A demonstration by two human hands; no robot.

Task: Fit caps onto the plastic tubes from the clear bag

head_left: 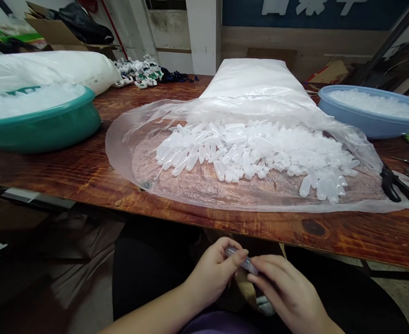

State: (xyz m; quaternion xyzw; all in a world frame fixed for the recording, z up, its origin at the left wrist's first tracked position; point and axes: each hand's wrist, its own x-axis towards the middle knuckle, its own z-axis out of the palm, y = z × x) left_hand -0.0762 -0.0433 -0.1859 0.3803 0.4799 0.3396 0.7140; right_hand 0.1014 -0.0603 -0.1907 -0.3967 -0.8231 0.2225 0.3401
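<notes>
Over my lap, just in front of the table edge, my left hand [211, 269] is closed around a small translucent plastic tube [231, 252]. The thumb and fingers of my right hand [288, 285] pinch the other end of it, which looks like a whitish cap; whether that is a separate piece I cannot tell. Beyond my hands, a pile of similar translucent white tubes [239, 141] lies on the clear plastic bag [190, 192] spread over the wooden table [96, 183]. Below my right hand, a pale piece [265, 306] shows partly in my lap.
A full white bag [256, 76] lies behind the pile. Left stands a green basin [44, 127] of white pieces, right a blue basin [361, 120]. Black-handled pliers [395, 185] rest on the bag's right end. White and green parts [142, 72] are heaped at the back.
</notes>
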